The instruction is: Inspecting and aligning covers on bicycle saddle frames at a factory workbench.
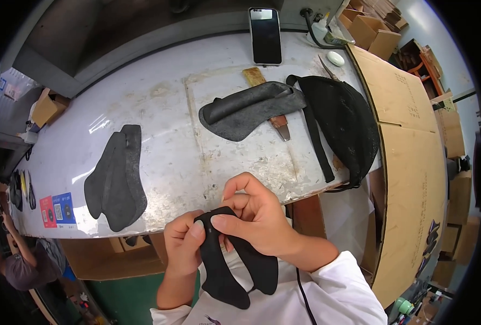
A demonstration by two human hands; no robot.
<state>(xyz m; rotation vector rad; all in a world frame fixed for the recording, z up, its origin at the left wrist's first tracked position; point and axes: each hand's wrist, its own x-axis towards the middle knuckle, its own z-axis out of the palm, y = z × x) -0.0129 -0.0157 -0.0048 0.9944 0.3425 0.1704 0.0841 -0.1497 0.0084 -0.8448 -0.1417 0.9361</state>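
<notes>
Pinching the near black fabric piece [235,265], left hand [182,244] and right hand [256,219] grip its top edge; it looks soft, light, floppy.

- Bright, even light from overhead; pale glare streaks across the white table [170,146].
- Shadows soft and short.
- Fisheye bends edges; black corners; centre sharp.

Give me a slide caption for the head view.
Both hands, left hand and right hand, grip a black fabric piece over a worn workbench.
</notes>
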